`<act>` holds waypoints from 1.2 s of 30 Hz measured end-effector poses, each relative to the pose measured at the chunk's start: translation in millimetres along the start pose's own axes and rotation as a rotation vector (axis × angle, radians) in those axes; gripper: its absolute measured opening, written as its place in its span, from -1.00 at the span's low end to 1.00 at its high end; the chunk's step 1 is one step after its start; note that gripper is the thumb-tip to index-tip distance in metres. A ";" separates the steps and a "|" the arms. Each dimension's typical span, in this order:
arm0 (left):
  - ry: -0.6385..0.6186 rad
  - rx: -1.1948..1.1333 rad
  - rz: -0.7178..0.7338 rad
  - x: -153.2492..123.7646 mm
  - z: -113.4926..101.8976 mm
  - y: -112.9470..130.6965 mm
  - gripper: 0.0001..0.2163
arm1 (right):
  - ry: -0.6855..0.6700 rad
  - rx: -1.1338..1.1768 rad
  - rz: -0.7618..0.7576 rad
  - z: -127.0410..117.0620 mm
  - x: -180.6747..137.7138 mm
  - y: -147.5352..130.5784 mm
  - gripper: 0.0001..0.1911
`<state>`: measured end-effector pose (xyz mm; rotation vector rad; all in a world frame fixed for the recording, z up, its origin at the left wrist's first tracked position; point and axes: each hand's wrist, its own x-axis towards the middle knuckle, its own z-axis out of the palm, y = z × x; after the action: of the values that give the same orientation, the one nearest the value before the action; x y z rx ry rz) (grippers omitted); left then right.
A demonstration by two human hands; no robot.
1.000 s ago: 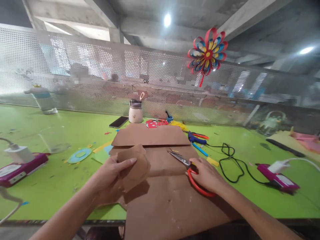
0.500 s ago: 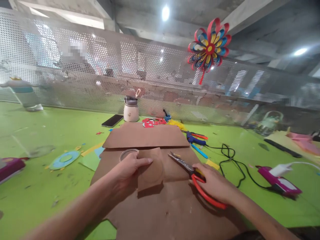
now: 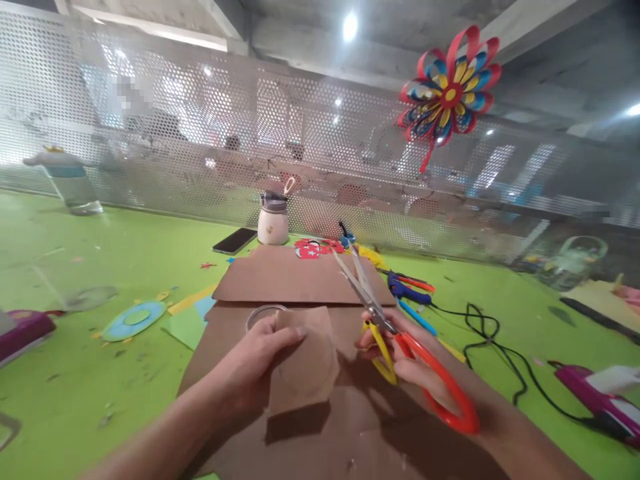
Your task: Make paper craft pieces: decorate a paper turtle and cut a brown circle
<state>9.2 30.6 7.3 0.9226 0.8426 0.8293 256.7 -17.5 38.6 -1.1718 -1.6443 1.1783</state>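
Note:
A small brown cardboard piece (image 3: pixel 305 367) with a faint round outline on it is pinched in my left hand (image 3: pixel 260 347), thumb on top. My right hand (image 3: pixel 405 360) grips a pair of scissors (image 3: pixel 373 307) with one red and one yellow handle. Their blades are partly spread, point up and away, and stay apart from the piece. Under both hands lies a large brown cardboard sheet (image 3: pixel 240 427) with a raised or folded far part. A clear ring (image 3: pixel 255 315) rests on the sheet just behind my left hand.
On the green table stand a white bottle (image 3: pixel 273 223) and a phone (image 3: pixel 235 240). Red paper cutouts (image 3: pixel 313 249) lie beyond the cardboard. At right are a blue glue gun (image 3: pixel 407 288), its black cord (image 3: pixel 493 341) and a magenta power strip (image 3: pixel 590 393). A paper flower (image 3: pixel 451 95) hangs above.
My right hand has lifted and turned the scissors so the blades point upward and have spread wider. The cardboard piece has come slightly nearer and tilted. The view has shifted left.

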 end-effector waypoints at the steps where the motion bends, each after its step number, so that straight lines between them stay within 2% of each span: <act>1: -0.042 0.035 -0.009 -1.8 1.1 -1.9 -0.73 | 0.012 0.023 -0.025 3.3 3.7 1.8 -0.48; 5: -0.226 0.226 -0.061 -6.6 6.8 -7.4 -0.73 | 0.063 -0.055 0.014 6.4 7.4 21.7 -0.58; 7: -0.261 0.283 -0.064 -6.2 8.3 -8.2 -0.73 | 0.031 -0.056 0.046 6.3 4.1 31.2 -0.57; 14: -0.162 0.266 -0.007 -1.3 7.5 -14.7 -0.66 | 0.018 0.167 0.066 22.4 -1.8 36.6 -0.51; 17: -0.202 0.298 -0.003 -2.8 11.5 -17.8 -0.67 | 0.064 0.107 0.105 27.8 0.2 32.9 -0.46; 21: -0.203 0.354 0.030 -7.6 21.1 -20.3 -0.64 | 0.082 0.018 0.088 33.3 0.2 24.4 -0.49; 24: -0.169 0.534 0.131 -7.8 21.2 -16.9 -0.60 | 0.072 0.061 0.077 35.6 -1.4 20.1 -0.47; 27: -0.095 0.722 0.200 -0.1 7.7 -4.2 -0.52 | 0.092 0.115 0.112 32.6 -4.0 24.1 -0.43; 33: 0.250 1.270 0.383 14.4 -31.2 21.5 -0.78 | 0.226 0.093 0.125 21.4 -6.9 38.8 -0.49; 36: 0.274 1.496 0.400 13.2 -37.7 17.9 -0.82 | 0.224 0.079 0.120 21.3 -7.8 37.4 -0.48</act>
<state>-22.4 60.9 6.9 2.3718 1.5752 0.5609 247.7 -24.7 -3.5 -1.3156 -1.3648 1.1306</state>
